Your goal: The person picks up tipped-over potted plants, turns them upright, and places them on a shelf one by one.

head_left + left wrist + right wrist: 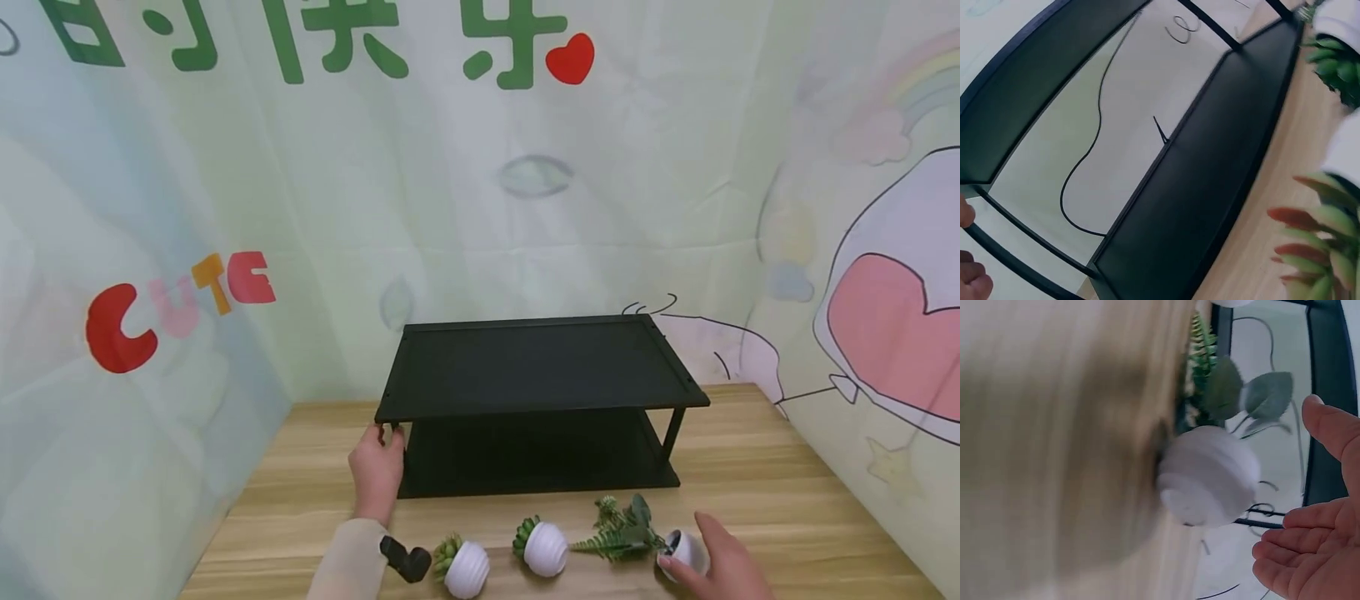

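A black two-tier shelf (540, 367) stands on the wooden table. My left hand (377, 471) grips its front left post just under the top board; in the left wrist view only fingertips (972, 278) show beside the post (1007, 261). At the front right, a white ribbed pot (1210, 478) lies on its side, its leafy artificial plant (626, 529) pointing left. My right hand (727, 567) is beside this pot, thumb and fingers spread. The right wrist view shows its palm (1329, 562) facing the pot, with a gap between them.
Two more white pots with artificial succulents lie tipped in front of the shelf, the middle one (546, 550) and the left one (467, 571). A black device (405, 558) sits at my left wrist. A printed cloth backdrop (450, 208) rises behind and beside the table (300, 492).
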Motion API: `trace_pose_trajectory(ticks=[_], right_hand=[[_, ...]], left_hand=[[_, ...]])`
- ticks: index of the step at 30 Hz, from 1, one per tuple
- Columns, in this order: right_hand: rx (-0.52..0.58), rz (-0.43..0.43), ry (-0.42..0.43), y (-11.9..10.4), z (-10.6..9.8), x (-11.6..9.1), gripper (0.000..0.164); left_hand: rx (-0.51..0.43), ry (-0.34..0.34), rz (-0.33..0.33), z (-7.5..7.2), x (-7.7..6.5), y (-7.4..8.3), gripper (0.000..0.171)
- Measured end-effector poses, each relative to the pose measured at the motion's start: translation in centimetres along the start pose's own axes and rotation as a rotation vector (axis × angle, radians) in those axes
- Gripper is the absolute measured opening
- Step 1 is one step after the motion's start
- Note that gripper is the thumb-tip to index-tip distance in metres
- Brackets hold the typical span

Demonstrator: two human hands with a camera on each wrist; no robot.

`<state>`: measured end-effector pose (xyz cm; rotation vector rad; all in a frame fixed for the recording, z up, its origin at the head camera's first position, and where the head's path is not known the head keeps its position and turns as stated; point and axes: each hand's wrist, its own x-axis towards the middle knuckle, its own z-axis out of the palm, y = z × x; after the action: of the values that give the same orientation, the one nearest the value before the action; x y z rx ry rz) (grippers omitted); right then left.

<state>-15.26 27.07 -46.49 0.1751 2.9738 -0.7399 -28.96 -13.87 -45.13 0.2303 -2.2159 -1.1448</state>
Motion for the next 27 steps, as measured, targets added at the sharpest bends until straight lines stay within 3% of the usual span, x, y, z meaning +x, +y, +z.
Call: trace_pose_trajectory(ticks=[4, 13, 27], right_hand=[[0.025, -0.002, 0.007, 0.7, 0.7, -0.1, 0.099], [0.039, 0.006, -0.034, 1.8, 1.6, 0.6, 0.098], [0.014, -0.07, 0.043, 2.1, 2.9, 0.8, 0.083]], left_hand=[[-0.04, 0.021, -0.032, 0.1, 0.4, 0.0, 0.021], [-0.055, 0.046, -0.035, 0.6, 0.7, 0.6, 0.017], [-0.056, 0.137, 0.003, 1.1, 0.8, 0.5, 0.015]])
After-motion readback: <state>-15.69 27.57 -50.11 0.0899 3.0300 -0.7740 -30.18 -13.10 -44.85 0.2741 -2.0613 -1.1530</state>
